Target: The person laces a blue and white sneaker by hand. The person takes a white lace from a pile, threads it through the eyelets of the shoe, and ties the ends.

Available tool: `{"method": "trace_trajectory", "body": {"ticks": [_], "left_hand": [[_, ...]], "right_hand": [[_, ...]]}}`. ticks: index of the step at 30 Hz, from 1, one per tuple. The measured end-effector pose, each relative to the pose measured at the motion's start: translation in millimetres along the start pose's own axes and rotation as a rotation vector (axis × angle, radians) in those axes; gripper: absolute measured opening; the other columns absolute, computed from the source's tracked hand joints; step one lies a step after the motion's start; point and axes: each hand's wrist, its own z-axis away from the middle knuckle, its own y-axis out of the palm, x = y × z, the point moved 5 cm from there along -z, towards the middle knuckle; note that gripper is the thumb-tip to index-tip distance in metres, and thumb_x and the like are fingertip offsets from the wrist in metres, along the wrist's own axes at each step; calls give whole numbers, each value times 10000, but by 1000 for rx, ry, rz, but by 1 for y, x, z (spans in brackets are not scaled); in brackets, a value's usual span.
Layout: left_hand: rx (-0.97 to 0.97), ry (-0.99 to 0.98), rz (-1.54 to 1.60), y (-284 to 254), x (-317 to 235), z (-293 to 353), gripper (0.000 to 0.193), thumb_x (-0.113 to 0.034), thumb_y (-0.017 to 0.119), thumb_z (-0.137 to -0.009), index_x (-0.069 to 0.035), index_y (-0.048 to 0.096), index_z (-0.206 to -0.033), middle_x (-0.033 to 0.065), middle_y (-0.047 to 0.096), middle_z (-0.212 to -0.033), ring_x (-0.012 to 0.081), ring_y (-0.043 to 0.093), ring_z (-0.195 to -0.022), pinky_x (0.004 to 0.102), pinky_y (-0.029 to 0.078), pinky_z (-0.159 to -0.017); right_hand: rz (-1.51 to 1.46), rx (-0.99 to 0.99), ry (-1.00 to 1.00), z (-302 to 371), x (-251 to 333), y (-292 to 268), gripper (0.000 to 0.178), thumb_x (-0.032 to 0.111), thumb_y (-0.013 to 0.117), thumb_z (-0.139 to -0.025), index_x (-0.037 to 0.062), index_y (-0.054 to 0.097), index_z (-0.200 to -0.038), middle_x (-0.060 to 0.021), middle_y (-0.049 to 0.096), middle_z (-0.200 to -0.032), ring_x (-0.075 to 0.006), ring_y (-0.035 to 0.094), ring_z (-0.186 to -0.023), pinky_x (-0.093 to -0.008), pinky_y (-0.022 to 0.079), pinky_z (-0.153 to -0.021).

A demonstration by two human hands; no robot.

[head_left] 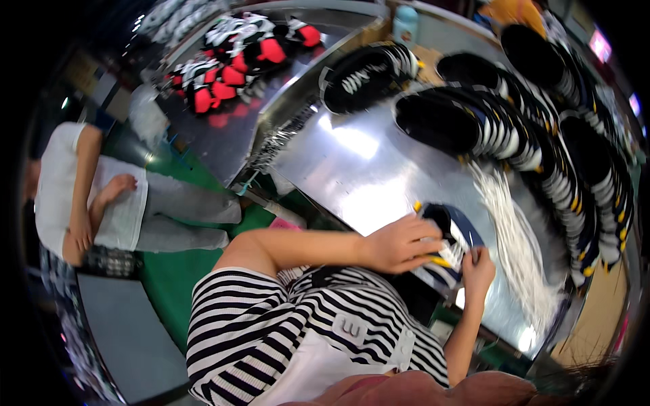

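Observation:
A navy shoe upper with white lacing parts and yellow tabs lies at the near edge of the metal table. My left hand, somewhat blurred, has its fingers curled over the upper's left side. On the other side my right hand is closed in a pinch, close to the lacing rows. Something thin and dark shows at its fingertips, too small to name. Just right of the upper lies a long bundle of white shoelaces.
Nested rows of dark shoe uppers fill the table's far and right sides. A light blue bottle stands at the back. Red, black and white uppers lie on another table. At left stands a person in a white shirt.

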Motion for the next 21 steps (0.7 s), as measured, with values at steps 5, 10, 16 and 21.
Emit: {"method": "trace_trajectory", "body": {"ticks": [5, 10, 16, 21], "left_hand": [[-90, -1210, 1010, 36, 15, 108, 589, -113, 653, -917, 45, 337, -1388, 197, 513, -1325, 223, 520, -1224, 342, 452, -1003], [-319, -791, 2344, 49, 33, 73, 425, -135, 621, -946, 18, 490, -1320, 135, 615, -1204, 217, 593, -1124, 301, 474, -845], [-413, -933, 1261, -56, 54, 13, 220, -79, 690, -874, -45, 620, -1080, 12, 661, -937, 123, 636, -851, 272, 513, -774], [17, -788, -240, -152, 140, -4, 356, -332, 647, -899, 10, 616, -992, 165, 650, -853, 291, 659, -758, 355, 529, -669]], "right_hand": [[-88, 54, -35, -7, 5, 9, 138, 142, 634, -844, 18, 617, -904, -190, 649, -732, -328, 651, -664, -394, 490, -635], [-469, 173, 166, -15, 27, 22, 184, 209, 643, -891, 25, 642, -887, -18, 564, -646, -99, 498, -549, -262, 379, -509], [-1164, 404, 225, -12, 76, 43, 157, 162, 569, -978, 25, 595, -1050, 34, 522, -677, -21, 391, -518, -184, 252, -445], [-904, 245, 277, -17, 53, 41, 181, 209, 556, -985, 40, 583, -1043, 18, 521, -672, -31, 395, -517, -189, 264, -461]]}}
